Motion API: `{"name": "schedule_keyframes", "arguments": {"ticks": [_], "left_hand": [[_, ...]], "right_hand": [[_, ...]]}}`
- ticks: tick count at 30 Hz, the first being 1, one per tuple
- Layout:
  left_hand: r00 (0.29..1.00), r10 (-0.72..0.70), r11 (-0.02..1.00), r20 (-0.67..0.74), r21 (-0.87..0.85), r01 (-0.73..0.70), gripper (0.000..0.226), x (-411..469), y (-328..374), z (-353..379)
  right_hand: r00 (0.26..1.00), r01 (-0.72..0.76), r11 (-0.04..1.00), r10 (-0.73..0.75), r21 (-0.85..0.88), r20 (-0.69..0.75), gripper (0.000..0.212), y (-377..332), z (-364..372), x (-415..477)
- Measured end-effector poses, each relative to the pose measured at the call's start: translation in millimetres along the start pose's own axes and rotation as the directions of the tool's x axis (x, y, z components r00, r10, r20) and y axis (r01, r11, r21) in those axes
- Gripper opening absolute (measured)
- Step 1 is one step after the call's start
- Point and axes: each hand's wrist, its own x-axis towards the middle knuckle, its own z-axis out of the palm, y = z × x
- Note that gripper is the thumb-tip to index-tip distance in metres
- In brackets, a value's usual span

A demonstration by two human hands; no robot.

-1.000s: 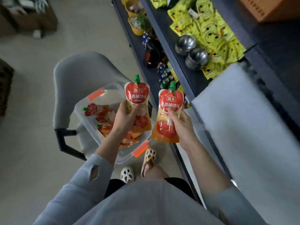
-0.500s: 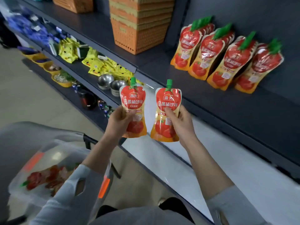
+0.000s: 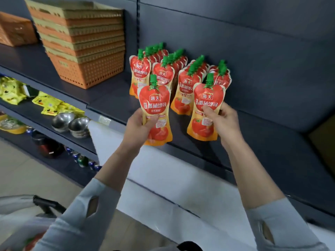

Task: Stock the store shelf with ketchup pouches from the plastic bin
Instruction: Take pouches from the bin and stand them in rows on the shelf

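Head view: left hand (image 3: 137,127) and right hand (image 3: 225,122) each grip a ketchup pouch (image 3: 155,104); best stood just beyond the fingertips (image 3: 206,111), against stocked rows (image 3: 186,84).

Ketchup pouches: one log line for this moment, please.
left hand holds left pouch | right hand holds right pouch | both upright before stocked pouches | neither released yet
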Motion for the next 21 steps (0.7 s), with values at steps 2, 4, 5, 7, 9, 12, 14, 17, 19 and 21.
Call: {"name": "schedule_keyframes", "arguments": {"ticks": [2,4,5,7,9,12,14,17,19,21], "left_hand": [[1.0,0.018,1.0,0.001,-0.009,-0.018,0.03,8.0,3.3,14.5],[0.999,0.035,0.999,0.003,-0.015,-0.035,0.029,14.8,4.6,26.0],[0.999,0.036,0.999,0.001,-0.022,-0.036,0.028,17.5,4.6,30.6],[0.999,0.032,0.999,-0.005,-0.023,-0.032,0.028,22.0,3.8,38.0],[1.0,0.028,1.0,-0.012,0.0,-0.028,0.03,26.0,1.9,42.8],[0.999,0.022,0.999,-0.027,0.033,-0.021,0.032,31.1,-0.3,46.8],[0.999,0.03,0.998,-0.035,0.058,-0.028,0.031,33.8,-1.5,48.1],[0.999,0.035,0.996,-0.029,0.077,-0.033,0.031,35.6,-2.3,49.0],[0.999,0.03,0.998,-0.014,0.063,-0.029,0.031,35.4,-2.2,49.6],[1.0,0.025,0.999,-0.002,0.048,-0.025,0.032,35.0,-2.3,50.7]], "right_hand": [[0.999,-0.008,0.998,0.006,-0.054,-0.039,0.01,2.7,-20.7,21.4],[0.997,-0.033,0.996,0.027,-0.086,-0.07,0.012,9.0,-37.4,41.6],[0.996,-0.052,0.994,0.045,-0.094,-0.081,0.016,12.5,-43.7,50.8],[0.992,-0.092,0.991,0.083,-0.095,-0.096,0.024,20.6,-52.3,67.8],[0.988,-0.123,0.989,0.114,-0.08,-0.107,0.029,28.7,-54.8,81.3],[0.982,-0.147,0.989,0.143,-0.03,-0.122,0.033,38.1,-50.3,95.8],[0.98,-0.149,0.989,0.147,-0.007,-0.132,0.033,40.1,-45.5,102.4],[0.987,-0.105,0.994,0.102,-0.022,-0.126,0.03,39.2,-37.6,111.3],[0.989,-0.078,0.996,0.072,-0.043,-0.13,0.03,39.1,-32.4,117.7],[0.989,-0.072,0.995,0.063,-0.068,-0.136,0.028,38.3,-27.3,123.7]]}}
